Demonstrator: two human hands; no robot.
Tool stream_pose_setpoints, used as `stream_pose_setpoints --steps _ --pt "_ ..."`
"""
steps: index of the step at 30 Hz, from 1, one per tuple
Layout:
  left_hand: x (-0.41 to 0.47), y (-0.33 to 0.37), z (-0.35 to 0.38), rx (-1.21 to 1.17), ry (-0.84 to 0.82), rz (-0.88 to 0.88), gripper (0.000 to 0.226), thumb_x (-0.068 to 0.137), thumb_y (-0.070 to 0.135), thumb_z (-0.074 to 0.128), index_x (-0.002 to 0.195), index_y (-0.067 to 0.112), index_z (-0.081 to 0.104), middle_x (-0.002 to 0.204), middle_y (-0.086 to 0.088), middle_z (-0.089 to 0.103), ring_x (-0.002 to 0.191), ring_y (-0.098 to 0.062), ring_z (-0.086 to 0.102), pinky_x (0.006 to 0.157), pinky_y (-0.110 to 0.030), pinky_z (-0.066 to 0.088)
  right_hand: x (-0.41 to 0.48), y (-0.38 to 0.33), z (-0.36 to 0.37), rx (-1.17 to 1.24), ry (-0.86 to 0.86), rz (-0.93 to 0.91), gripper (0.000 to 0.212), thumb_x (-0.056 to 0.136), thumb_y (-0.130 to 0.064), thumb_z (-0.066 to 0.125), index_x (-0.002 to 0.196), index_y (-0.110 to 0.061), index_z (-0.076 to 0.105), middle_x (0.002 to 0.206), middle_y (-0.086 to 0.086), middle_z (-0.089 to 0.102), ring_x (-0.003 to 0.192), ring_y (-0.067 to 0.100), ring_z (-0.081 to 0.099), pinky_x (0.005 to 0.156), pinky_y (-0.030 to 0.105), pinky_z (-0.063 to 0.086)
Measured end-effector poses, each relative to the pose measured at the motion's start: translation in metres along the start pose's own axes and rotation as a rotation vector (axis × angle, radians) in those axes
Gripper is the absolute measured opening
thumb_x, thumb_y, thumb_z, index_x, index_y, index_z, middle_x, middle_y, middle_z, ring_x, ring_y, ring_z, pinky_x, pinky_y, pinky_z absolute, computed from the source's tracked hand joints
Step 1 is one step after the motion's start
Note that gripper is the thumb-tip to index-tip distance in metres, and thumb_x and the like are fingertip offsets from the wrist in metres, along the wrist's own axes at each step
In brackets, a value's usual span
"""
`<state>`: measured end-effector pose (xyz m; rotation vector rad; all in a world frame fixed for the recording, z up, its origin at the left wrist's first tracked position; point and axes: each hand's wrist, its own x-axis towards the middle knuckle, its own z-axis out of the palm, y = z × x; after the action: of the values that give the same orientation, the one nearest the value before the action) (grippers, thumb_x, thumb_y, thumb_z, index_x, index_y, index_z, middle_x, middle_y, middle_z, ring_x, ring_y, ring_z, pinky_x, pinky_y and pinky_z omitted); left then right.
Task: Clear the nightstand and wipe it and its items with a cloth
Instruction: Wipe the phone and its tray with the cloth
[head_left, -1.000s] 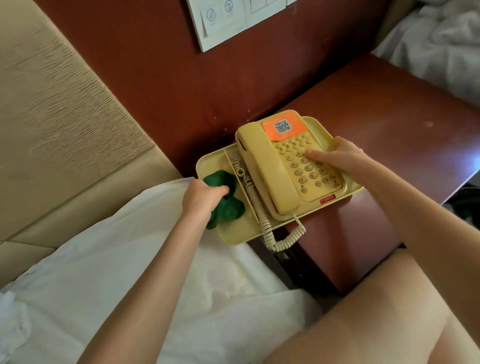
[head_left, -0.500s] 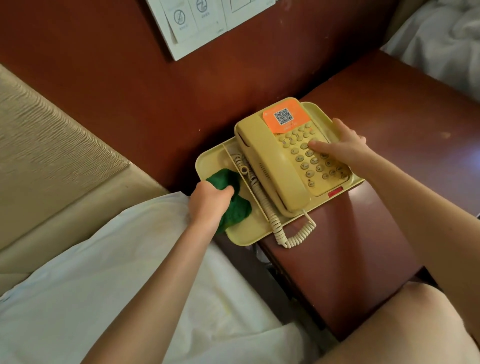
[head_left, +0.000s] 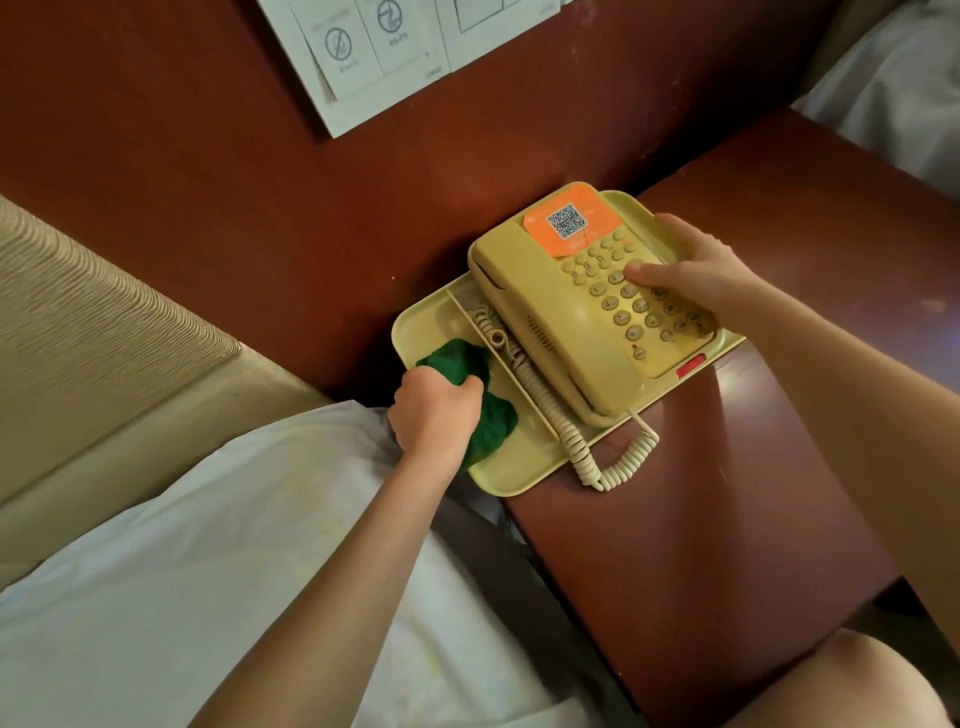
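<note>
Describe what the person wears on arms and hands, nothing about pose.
Both are bare. The left forearm and right forearm show no sleeve up to the picture's edge. The left hand and right hand wear no gloves; no watch, bracelet or ring shows on the sides in view.

Wall (head_left: 208, 156): red-brown wood panelling, scuffed with pale flecks, carrying a white panel (head_left: 395, 57) with printed symbols at the top edge. Bench (head_left: 727, 545): matching red-brown gloss top set against the wall, soft light reflected on its surface, with a dark gap (head_left: 519, 587) between it and the bed on the left. Bed: beige ribbed headboard (head_left: 93, 322) and white pillow (head_left: 182, 597) at left; further rumpled white bedding (head_left: 893, 93) at top right, beyond the bench's far side.
</note>
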<state>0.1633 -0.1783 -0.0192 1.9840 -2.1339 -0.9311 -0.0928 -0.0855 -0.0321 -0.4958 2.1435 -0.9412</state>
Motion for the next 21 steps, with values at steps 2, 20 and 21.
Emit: stream_pose_setpoints --steps 2,20,21 --pt "0.000 -0.001 0.000 -0.005 0.006 -0.003 0.043 0.084 0.034 0.063 0.112 0.001 0.058 0.107 -0.012 0.064 0.102 -0.031 0.059 0.089 -0.042 0.049 0.001 0.001 0.001 -0.036 0.008 -0.027 0.118 0.028 -0.080 0.064 0.136 -0.055 0.025 0.135 0.005 0.047 0.124 0.033 0.045 0.101 0.057 0.038" --pt "-0.044 0.008 -0.026 -0.644 0.069 -0.060 0.052 0.083 0.014 0.062 0.131 0.006 0.044 0.128 -0.014 0.047 0.111 -0.031 0.053 0.092 -0.040 0.047 -0.106 -0.025 0.020 -0.248 0.256 -0.297 0.058 0.092 -0.020 0.051 0.146 -0.014 0.029 0.151 0.006 0.031 0.133 0.025 0.037 0.106 0.043 0.036" --pt "-0.049 0.011 -0.028 -0.660 0.089 -0.017 0.054 0.083 0.013 0.062 0.133 0.007 0.043 0.129 -0.014 0.047 0.112 -0.030 0.053 0.092 -0.039 0.047 -0.119 -0.027 0.024 -0.216 0.254 -0.315 0.055 0.093 -0.018 0.050 0.144 -0.015 0.032 0.149 0.005 0.034 0.129 0.023 0.042 0.104 0.039 0.037"
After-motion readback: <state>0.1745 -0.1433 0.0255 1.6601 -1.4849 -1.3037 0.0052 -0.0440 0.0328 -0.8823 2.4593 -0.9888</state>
